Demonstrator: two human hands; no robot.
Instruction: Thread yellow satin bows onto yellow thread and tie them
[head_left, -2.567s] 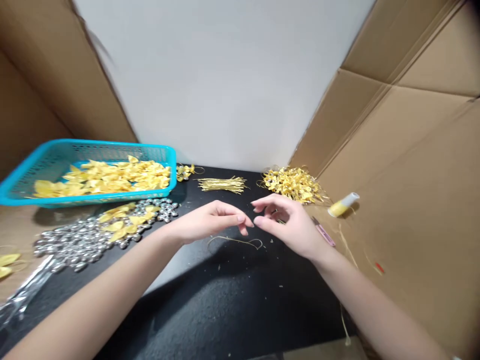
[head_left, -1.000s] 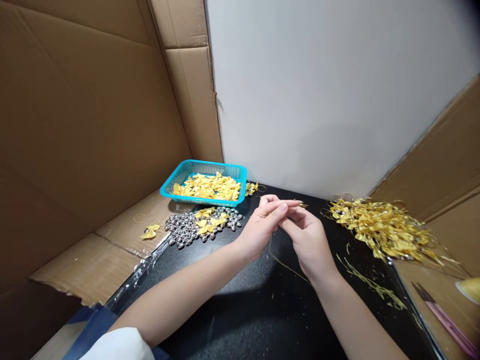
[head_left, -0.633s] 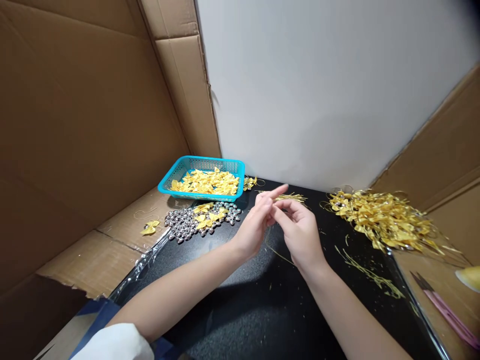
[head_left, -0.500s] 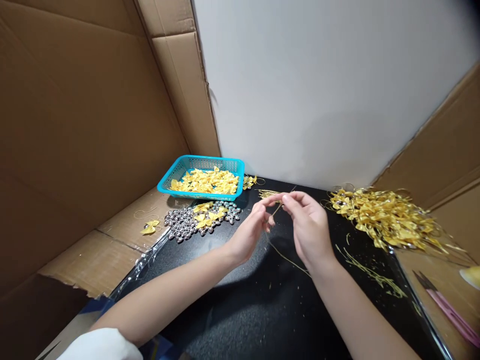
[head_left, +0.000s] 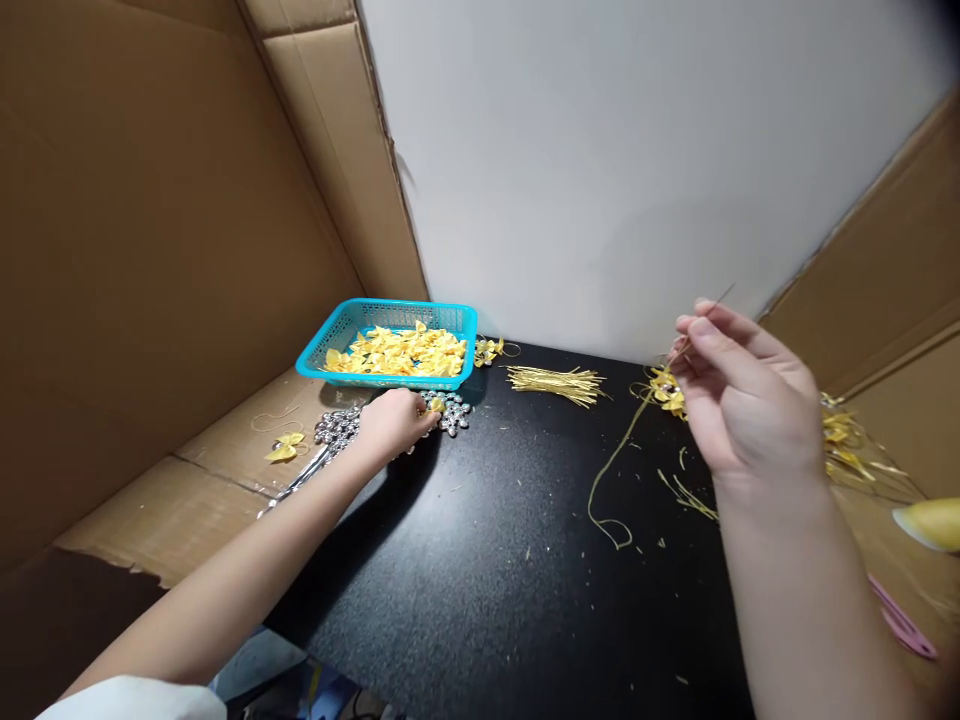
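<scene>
My right hand (head_left: 750,400) is raised on the right, its thumb and fingers pinched on a thin needle (head_left: 724,295) whose tip points up. Gold thread (head_left: 600,490) hangs from this hand and ends in a loose curl on the black table. My left hand (head_left: 394,425) is down over the silver beads (head_left: 454,412), in front of the basket. Its fingertips close on a small yellow ribbon bow (head_left: 436,405). The palm hides part of the bead pile and the other bows lying there.
A blue basket (head_left: 311,370) of yellow bows stands at the back left. Cut gold cords (head_left: 555,382) lie in a bundle behind. Finished bow pieces (head_left: 844,435) are heaped at right, partly behind my arm. Pink-handled snips (head_left: 904,620) lie at lower right. Cardboard (head_left: 150,250) walls the left side.
My hands have parted. The left has gone left and down to the beads and a bow; the right has moved right and up with the needle, drawing the thread along.
</scene>
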